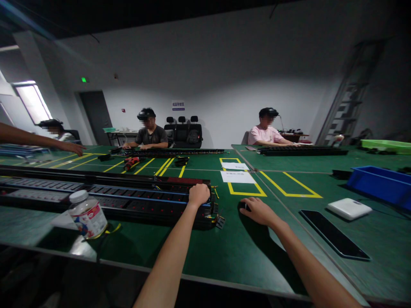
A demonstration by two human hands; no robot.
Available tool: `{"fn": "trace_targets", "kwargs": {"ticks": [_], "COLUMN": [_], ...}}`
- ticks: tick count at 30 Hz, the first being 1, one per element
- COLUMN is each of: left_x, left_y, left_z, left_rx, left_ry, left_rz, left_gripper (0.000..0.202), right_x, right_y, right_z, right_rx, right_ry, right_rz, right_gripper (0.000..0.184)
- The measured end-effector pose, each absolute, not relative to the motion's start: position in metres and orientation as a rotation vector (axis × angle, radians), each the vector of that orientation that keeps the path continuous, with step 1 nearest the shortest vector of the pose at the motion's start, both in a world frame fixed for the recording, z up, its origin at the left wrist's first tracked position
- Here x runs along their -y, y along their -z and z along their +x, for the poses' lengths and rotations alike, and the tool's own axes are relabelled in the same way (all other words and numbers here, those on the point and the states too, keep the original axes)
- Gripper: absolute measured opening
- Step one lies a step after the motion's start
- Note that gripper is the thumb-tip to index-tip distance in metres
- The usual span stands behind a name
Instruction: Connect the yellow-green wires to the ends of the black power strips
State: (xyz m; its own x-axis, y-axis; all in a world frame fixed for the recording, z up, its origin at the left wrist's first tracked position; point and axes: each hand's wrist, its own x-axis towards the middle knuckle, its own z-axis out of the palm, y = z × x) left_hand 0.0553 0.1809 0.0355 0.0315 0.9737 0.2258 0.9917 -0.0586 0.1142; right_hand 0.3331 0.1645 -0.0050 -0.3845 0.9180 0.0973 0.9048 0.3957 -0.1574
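Note:
A long black slotted rail unit [128, 201] lies across the left half of the table, with blue strips, small red dots and loose wires at its right end. My left hand [199, 194] is closed over that right end; its fingertips are hidden, so what they grip does not show. Right of the unit, my right hand [259, 210] is low over the green tabletop, thumb and fingers around a small black piece [243, 205], too small to identify. A grey connector [220, 222] hangs from wires at the unit's near corner.
A clear jar with white lid [88, 215] stands at the near left. To the right are a phone [334, 234], a white box [349, 208] and a blue bin [380, 186]. White paper sheets [238, 177] lie ahead. Several people sit beyond; another person's arm [41, 137] reaches in left.

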Motion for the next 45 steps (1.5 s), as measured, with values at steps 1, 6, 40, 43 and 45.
{"fn": "trace_targets", "kwargs": {"ticks": [1, 6, 40, 43, 45], "left_x": [-0.181, -0.180, -0.182, -0.182, -0.182], "left_y": [-0.036, -0.037, -0.037, -0.038, -0.038], "left_z": [0.055, 0.055, 0.055, 0.055, 0.055], "left_rx": [2.105, 2.099, 2.081, 2.094, 2.095], "left_ry": [0.377, 0.378, 0.386, 0.376, 0.371], "left_rz": [-2.203, -2.212, -2.213, -2.200, -2.202], "left_gripper": [0.043, 0.043, 0.044, 0.043, 0.043], "right_x": [-0.165, -0.165, -0.152, -0.156, -0.161], "right_y": [0.005, 0.007, -0.015, -0.014, -0.011], "right_z": [0.333, 0.333, 0.326, 0.325, 0.324], "right_rx": [2.479, 2.446, 2.197, 2.099, 1.997], "right_ry": [-0.111, -0.111, -0.077, -0.194, -0.325], "right_rz": [-1.633, -1.620, -1.973, -1.911, -1.795], "right_gripper": [0.046, 0.042, 0.054, 0.053, 0.052]}}
